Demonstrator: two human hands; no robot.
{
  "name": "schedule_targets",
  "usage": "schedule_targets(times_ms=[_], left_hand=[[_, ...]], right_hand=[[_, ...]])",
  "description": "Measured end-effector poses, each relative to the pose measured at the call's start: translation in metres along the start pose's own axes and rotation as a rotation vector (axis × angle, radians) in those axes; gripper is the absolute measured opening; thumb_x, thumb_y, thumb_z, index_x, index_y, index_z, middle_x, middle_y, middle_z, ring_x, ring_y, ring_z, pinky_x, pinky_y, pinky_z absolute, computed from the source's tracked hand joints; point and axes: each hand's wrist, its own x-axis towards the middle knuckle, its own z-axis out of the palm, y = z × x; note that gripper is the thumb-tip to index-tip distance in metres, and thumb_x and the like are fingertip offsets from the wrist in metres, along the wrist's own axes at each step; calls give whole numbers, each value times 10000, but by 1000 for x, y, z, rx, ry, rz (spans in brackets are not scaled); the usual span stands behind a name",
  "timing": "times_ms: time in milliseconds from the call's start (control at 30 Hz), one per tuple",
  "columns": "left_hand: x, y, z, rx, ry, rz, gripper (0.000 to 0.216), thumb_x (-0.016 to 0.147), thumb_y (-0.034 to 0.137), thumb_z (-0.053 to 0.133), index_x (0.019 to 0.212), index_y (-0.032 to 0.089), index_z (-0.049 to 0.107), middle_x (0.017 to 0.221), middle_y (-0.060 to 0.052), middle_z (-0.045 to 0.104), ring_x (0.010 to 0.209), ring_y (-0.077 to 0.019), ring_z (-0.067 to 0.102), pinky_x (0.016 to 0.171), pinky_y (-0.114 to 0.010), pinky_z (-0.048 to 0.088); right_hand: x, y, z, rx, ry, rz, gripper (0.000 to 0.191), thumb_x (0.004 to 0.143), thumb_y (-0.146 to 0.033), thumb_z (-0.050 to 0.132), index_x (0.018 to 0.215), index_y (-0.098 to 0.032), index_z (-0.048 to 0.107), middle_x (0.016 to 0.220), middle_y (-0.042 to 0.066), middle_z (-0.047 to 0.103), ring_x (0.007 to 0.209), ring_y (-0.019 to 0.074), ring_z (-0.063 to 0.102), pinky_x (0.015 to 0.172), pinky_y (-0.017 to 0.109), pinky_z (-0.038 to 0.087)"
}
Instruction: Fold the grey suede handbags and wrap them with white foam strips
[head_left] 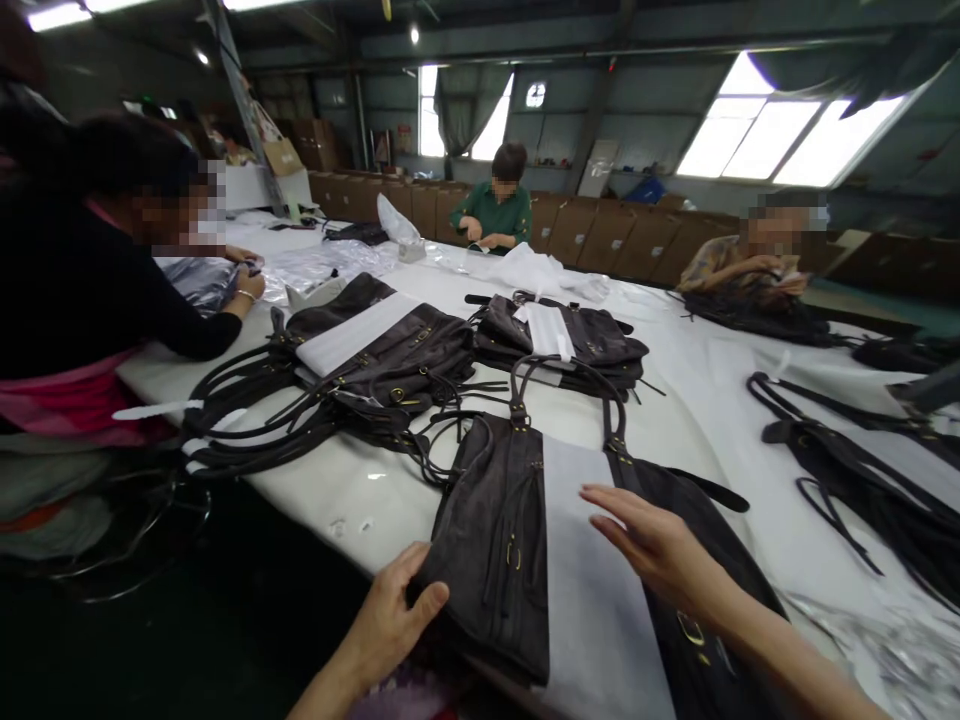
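A dark grey handbag [495, 540] lies in front of me with a white paper band [577, 520] around its middle. Its two handles stretch away from me. At the bag's near left corner is my left hand [390, 615], thumb on top and fingers around the edge, gripping it. My right hand [652, 530] is over the white band with fingers stretched out and holds nothing; whether it touches the paper I cannot tell.
Banded handbags are stacked at left [375, 340] and farther back [562, 340] on the white table [690, 400]. More dark bags [862, 460] lie right, near clear plastic [885, 640]. Co-workers sit at left [112, 240], across [491, 210] and right [735, 260]. Cartons [577, 235] line the back.
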Motion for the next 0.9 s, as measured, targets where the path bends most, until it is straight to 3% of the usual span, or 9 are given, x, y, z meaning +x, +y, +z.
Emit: schedule_targets(times_ms=[100,200,300,367,467,600,733,800,900], left_hand=[[4,2,-2,-8,84,-32,377,888,482,464,965,180,675,1047,-76,643,995,-215,572,899,-298,441],[10,6,5,114,218,-155,401,868,520,479,781,173,661,824,-57,649,823,-199,588,765,-282,455],[15,8,12,301,266,-218,429,863,527,478,613,188,558,636,-26,576,662,-174,552,635,-272,420],[15,6,14,368,249,-186,424,886,483,457,577,198,504,632,-25,569,673,-173,561,632,-271,415],[8,-3,18,357,231,-104,344,914,376,437,634,207,546,701,-38,619,735,-174,605,668,-265,445],[-3,-28,29,198,296,-42,278,924,294,399,791,220,631,786,-64,673,812,-183,643,728,-262,491],[-7,-50,41,133,341,-180,202,886,316,453,928,232,633,912,-85,697,891,-224,652,773,-313,511],[-7,-54,43,124,341,-282,312,840,303,520,1140,231,562,989,-80,697,937,-234,651,824,-344,512],[-3,-49,44,127,328,-372,634,810,230,520,1402,224,295,1042,-71,680,969,-223,644,889,-378,504]], right_hand=[[78,-24,30,74,-223,-245,325,947,-294,429,1205,-224,615,1201,84,634,1092,210,601,955,364,491],[136,-34,60,41,-470,-458,328,924,-246,478,1227,-223,603,1189,89,627,1086,204,588,943,342,471],[169,-32,81,-67,-661,-590,319,871,-266,585,1185,-237,632,1137,84,644,1060,222,583,920,355,451],[181,-27,90,-117,-738,-632,246,853,-285,619,1085,-229,675,1092,78,658,1038,227,582,909,358,435],[194,-17,97,-96,-818,-652,171,895,-319,571,953,-204,683,980,61,687,956,202,605,944,367,383],[208,-9,110,-58,-838,-674,336,939,-452,462,903,-191,670,761,36,687,707,163,602,860,327,389],[206,-3,144,-227,-690,-674,527,929,-563,397,711,-177,683,623,53,662,578,158,533,699,309,367],[199,1,162,-320,-569,-662,593,945,-564,345,629,-178,666,568,63,644,548,156,499,715,326,346],[186,10,183,-300,-431,-667,594,970,-516,314,602,-183,640,565,55,638,544,143,482,759,334,332]])
